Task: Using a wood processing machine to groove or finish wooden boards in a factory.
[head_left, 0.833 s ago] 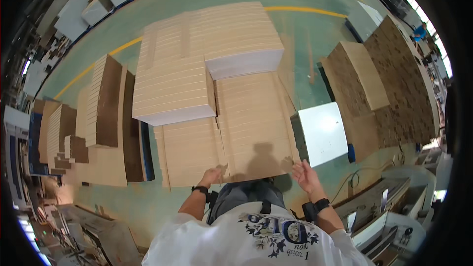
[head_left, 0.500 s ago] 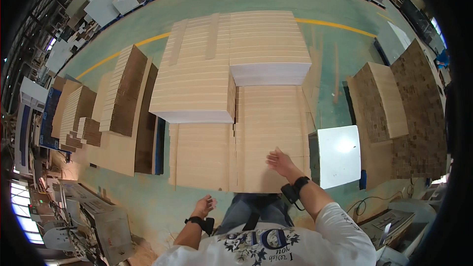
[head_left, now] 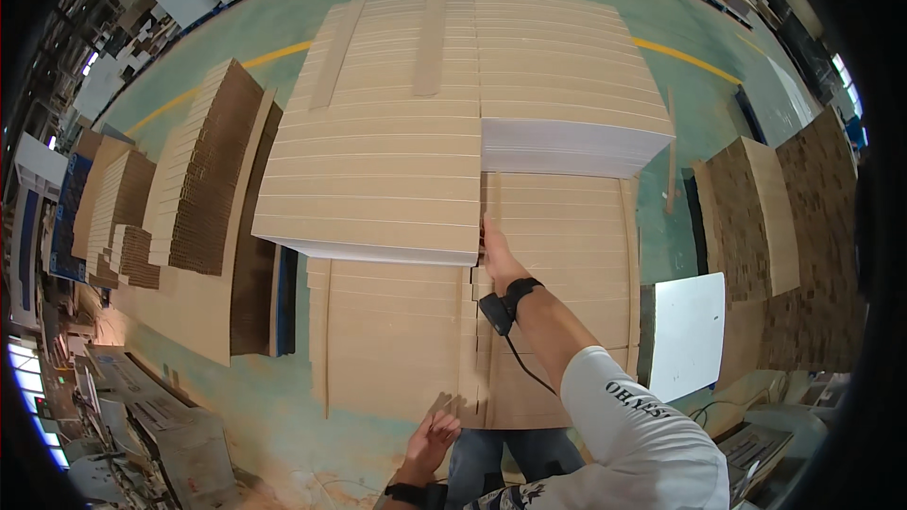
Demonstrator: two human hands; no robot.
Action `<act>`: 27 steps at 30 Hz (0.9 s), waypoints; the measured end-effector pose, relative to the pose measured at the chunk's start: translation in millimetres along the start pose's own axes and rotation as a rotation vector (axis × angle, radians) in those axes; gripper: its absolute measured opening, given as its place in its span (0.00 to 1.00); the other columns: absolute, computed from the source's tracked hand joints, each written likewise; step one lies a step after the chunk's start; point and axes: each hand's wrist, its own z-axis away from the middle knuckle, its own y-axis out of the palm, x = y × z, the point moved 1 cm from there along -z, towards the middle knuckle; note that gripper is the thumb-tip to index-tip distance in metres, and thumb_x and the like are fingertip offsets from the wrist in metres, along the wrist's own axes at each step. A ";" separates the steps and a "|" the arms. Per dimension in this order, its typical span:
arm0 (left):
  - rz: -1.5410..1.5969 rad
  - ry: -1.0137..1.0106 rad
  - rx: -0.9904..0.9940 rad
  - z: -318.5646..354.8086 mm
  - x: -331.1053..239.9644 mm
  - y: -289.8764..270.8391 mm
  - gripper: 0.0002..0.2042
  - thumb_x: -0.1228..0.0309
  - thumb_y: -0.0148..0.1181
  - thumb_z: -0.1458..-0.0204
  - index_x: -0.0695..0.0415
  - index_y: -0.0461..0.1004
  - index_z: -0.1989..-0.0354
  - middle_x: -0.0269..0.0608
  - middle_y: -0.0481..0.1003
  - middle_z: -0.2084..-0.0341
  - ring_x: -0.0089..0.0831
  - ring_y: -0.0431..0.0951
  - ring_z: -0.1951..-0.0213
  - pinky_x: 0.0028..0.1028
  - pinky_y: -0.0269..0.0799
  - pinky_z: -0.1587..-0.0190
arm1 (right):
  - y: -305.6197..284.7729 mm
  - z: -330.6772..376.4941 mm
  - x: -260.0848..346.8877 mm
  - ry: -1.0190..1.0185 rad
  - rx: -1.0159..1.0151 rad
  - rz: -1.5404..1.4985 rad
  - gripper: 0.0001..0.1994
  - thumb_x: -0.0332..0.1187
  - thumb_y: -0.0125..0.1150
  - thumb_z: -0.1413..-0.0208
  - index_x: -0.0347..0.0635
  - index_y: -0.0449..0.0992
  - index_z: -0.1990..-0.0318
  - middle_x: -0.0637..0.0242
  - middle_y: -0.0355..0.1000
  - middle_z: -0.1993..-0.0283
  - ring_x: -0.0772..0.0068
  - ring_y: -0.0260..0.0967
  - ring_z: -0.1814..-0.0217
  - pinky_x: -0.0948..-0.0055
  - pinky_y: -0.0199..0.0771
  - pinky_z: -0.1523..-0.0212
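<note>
Large tan cardboard sheets lie stacked on a low pile [head_left: 397, 340] in front of me, with two taller stacks behind: one on the left [head_left: 378, 179] and one on the right [head_left: 567, 94]. My right hand [head_left: 494, 250] reaches forward with fingers together, touching the front corner of the left tall stack at the gap between the stacks. A black device hangs at that wrist. My left hand [head_left: 430, 439] rests at the near edge of the low pile, fingers spread on the sheet edge.
Brown corrugated bundles stand on edge at the left [head_left: 203, 170] and right [head_left: 756, 217]. A white board [head_left: 690, 331] lies right of the low pile. The green floor carries a yellow line [head_left: 690, 57]. Machinery sits at the lower left [head_left: 142, 425].
My right hand has stretched forward from the near edge of the low pile to the corner of the tall stack. My view has moved closer over the pile.
</note>
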 end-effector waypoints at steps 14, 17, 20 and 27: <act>-0.042 0.181 0.086 -127.7 -56.6 90.3 0.12 0.59 0.42 0.38 0.52 0.67 0.67 0.31 0.69 0.74 0.31 0.72 0.60 0.30 0.67 0.53 | 9.8 -14.4 -13.1 -0.042 0.133 -0.208 0.36 0.65 0.41 0.43 0.45 0.64 0.38 0.60 0.63 0.38 0.60 0.60 0.38 0.62 0.62 0.41; 0.142 0.262 0.377 -175.9 -75.5 150.4 0.15 0.55 0.41 0.38 0.52 0.69 0.62 0.32 0.73 0.66 0.32 0.72 0.58 0.34 0.68 0.54 | 3.5 -13.3 -30.8 -0.011 0.128 -0.182 0.37 0.65 0.42 0.43 0.44 0.63 0.38 0.59 0.63 0.38 0.60 0.60 0.38 0.61 0.61 0.40; 0.133 0.409 0.032 -199.6 -84.9 183.6 0.17 0.51 0.41 0.39 0.51 0.69 0.62 0.31 0.74 0.61 0.28 0.74 0.57 0.30 0.71 0.54 | 5.5 -5.6 -47.3 0.098 0.093 -0.309 0.34 0.62 0.41 0.41 0.42 0.64 0.40 0.61 0.65 0.43 0.62 0.63 0.43 0.63 0.64 0.44; 0.185 0.467 0.109 -195.2 -93.3 220.6 0.23 0.49 0.43 0.41 0.53 0.67 0.46 0.35 0.71 0.51 0.32 0.71 0.50 0.34 0.70 0.51 | 4.5 1.5 -24.4 -0.286 -0.066 0.122 0.32 0.56 0.36 0.36 0.35 0.65 0.42 0.56 0.68 0.44 0.62 0.64 0.42 0.65 0.62 0.43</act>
